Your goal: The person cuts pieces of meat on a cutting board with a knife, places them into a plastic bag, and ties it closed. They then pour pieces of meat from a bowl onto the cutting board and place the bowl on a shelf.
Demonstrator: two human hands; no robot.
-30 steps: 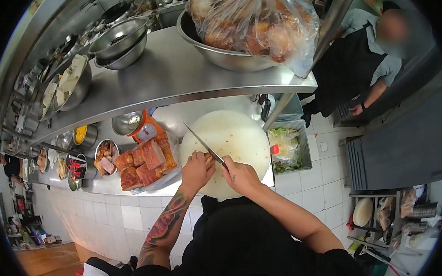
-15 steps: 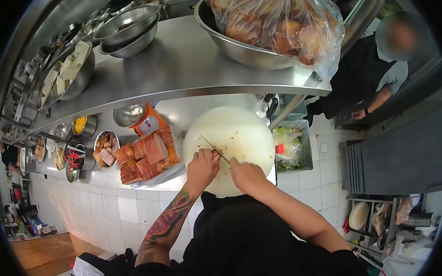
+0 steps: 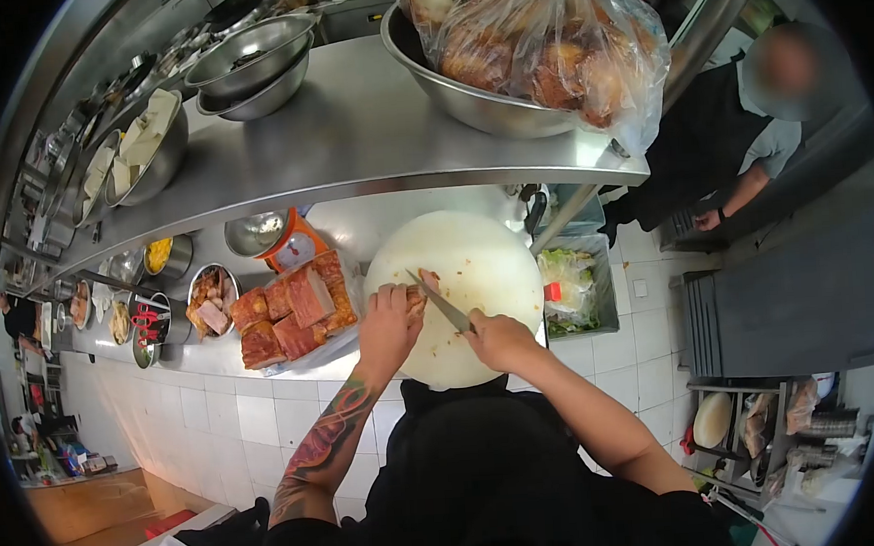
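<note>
Left hand (image 3: 390, 325): grasping meat (image 3: 416, 304), board's (image 3: 491, 260) nine o'clock
Right hand (image 3: 501, 343): clenched round knife (image 3: 445, 304), tip toward ten

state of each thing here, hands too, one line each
Left hand: holding meat on board
Right hand: gripping knife
Knife: blade bare, angled over board
Board: dotted with crumbs
Slabs: cut, piled together
Bag: full, in big bowl
Twin bowls: nested
Scissors: handles up in pot
</note>
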